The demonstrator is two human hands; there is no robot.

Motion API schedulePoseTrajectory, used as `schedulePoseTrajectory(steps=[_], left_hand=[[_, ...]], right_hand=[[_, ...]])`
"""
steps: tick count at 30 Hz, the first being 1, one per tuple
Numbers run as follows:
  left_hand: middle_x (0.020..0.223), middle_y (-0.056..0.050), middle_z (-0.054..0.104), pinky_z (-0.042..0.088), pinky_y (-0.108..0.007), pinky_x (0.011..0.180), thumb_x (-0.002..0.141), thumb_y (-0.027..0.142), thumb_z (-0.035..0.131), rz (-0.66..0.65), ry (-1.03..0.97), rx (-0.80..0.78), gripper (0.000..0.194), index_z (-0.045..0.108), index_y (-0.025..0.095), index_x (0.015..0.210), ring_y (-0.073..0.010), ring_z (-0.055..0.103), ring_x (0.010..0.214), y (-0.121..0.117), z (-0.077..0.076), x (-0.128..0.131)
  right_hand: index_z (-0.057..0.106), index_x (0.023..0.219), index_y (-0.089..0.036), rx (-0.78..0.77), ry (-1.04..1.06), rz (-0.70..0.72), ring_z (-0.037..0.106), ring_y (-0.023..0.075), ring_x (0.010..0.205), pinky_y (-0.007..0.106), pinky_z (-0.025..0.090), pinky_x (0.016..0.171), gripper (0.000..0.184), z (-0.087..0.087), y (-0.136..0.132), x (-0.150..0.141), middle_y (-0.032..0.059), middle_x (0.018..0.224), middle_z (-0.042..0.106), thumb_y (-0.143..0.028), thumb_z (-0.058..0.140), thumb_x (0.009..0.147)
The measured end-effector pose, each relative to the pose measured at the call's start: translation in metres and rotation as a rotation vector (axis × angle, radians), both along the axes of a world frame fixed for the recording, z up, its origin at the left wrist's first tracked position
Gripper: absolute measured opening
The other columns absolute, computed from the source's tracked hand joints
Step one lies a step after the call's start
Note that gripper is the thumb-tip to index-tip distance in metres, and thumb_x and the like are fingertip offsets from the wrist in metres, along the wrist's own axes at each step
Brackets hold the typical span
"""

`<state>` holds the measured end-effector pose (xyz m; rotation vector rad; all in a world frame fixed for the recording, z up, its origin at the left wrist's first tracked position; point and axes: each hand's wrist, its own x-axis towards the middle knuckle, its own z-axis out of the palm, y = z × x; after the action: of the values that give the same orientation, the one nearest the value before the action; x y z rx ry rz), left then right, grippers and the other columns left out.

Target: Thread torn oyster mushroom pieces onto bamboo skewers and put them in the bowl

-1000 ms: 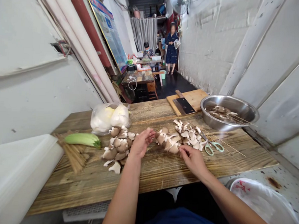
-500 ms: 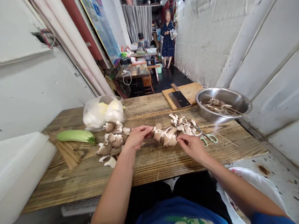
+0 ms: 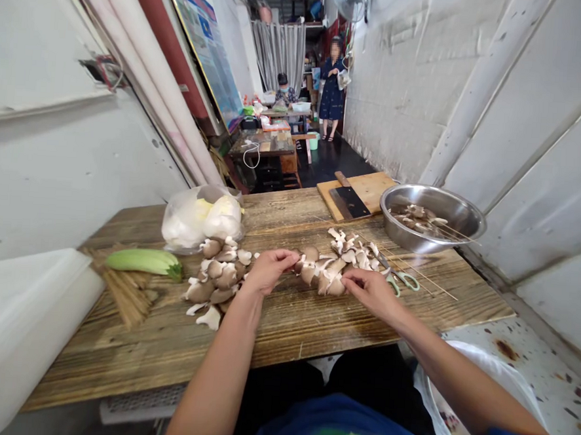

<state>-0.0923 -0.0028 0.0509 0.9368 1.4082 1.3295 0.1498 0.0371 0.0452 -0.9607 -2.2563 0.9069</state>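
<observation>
Between my hands runs a row of grey-brown oyster mushrooms (image 3: 320,272), lined up as on a skewer whose stick I cannot make out. My left hand (image 3: 272,270) pinches the row's left end, thumb and forefinger together. At the right end, my right hand (image 3: 372,291) is closed on the edge of a mushroom. Behind the right hand lies a pile of torn oyster mushrooms (image 3: 352,247), with green-handled scissors (image 3: 405,281) against it. Another mushroom heap (image 3: 218,275) sits left of my left hand.
A steel basin (image 3: 417,241) holds mushrooms and sticks in water. Beside it a cleaver (image 3: 350,201) rests on a wooden board (image 3: 374,186). At left are a plastic bag (image 3: 201,222), a green gourd (image 3: 143,261) and a bundle of sticks (image 3: 128,296). Two people are farther back.
The camera view has shifted slightly, so the table things sit a little lower. Both hands keep their hold on the mushroom row, with almost no movement.
</observation>
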Motion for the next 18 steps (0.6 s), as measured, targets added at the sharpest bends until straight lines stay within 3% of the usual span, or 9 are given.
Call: schedulePoseTrajectory(steps=[7, 10, 13, 16, 18], left_hand=[[0.061, -0.003, 0.064, 0.041, -0.026, 0.062, 0.052, 0.039, 0.077, -0.019, 0.073, 0.003, 0.028, 0.069, 0.014, 0.063, -0.0128, 0.053, 0.059, 0.001, -0.001, -0.001], [0.064, -0.004, 0.066, 0.041, -0.025, 0.061, 0.05, 0.041, 0.078, 0.042, 0.049, 0.011, 0.033, 0.071, 0.014, 0.068, -0.0125, 0.053, 0.06, 0.003, 0.0, -0.009], [0.065, -0.004, 0.066, 0.04, -0.024, 0.058, 0.048, 0.043, 0.079, 0.137, 0.028, 0.015, 0.038, 0.071, 0.013, 0.07, -0.012, 0.053, 0.059, 0.003, 0.005, -0.014], [0.072, -0.007, 0.068, 0.042, -0.025, 0.059, 0.053, 0.045, 0.077, 0.059, 0.028, -0.002, 0.042, 0.071, 0.012, 0.077, -0.0143, 0.057, 0.064, 0.001, 0.01, -0.008], [0.085, -0.009, 0.07, 0.045, -0.027, 0.064, 0.061, 0.05, 0.07, 0.059, 0.017, 0.049, 0.049, 0.068, 0.014, 0.095, -0.0176, 0.061, 0.075, -0.003, 0.007, -0.001]], right_hand=[[0.063, 0.066, -0.018, 0.017, 0.044, 0.014, 0.055, 0.0134, 0.059, 0.022, 0.04, 0.058, 0.027, -0.009, -0.003, -0.002, -0.0015, 0.061, 0.061, -0.027, 0.046, 0.086], [0.066, 0.077, -0.019, 0.009, 0.008, 0.054, 0.058, 0.0138, 0.061, 0.022, 0.042, 0.059, 0.024, -0.005, -0.004, 0.008, -0.0003, 0.067, 0.065, -0.027, 0.046, 0.087], [0.068, 0.086, -0.02, 0.091, -0.058, 0.065, 0.062, 0.0149, 0.068, 0.024, 0.044, 0.065, 0.023, 0.01, -0.008, 0.028, 0.0021, 0.077, 0.069, -0.027, 0.047, 0.088], [0.068, 0.09, -0.019, 0.248, -0.068, 0.006, 0.064, 0.0167, 0.075, 0.026, 0.046, 0.071, 0.027, 0.032, -0.011, 0.053, 0.0058, 0.086, 0.071, -0.028, 0.043, 0.091], [0.068, 0.092, -0.02, 0.342, -0.066, -0.066, 0.064, 0.0177, 0.076, 0.027, 0.047, 0.071, 0.027, 0.047, -0.009, 0.071, 0.0071, 0.089, 0.071, -0.029, 0.042, 0.091]])
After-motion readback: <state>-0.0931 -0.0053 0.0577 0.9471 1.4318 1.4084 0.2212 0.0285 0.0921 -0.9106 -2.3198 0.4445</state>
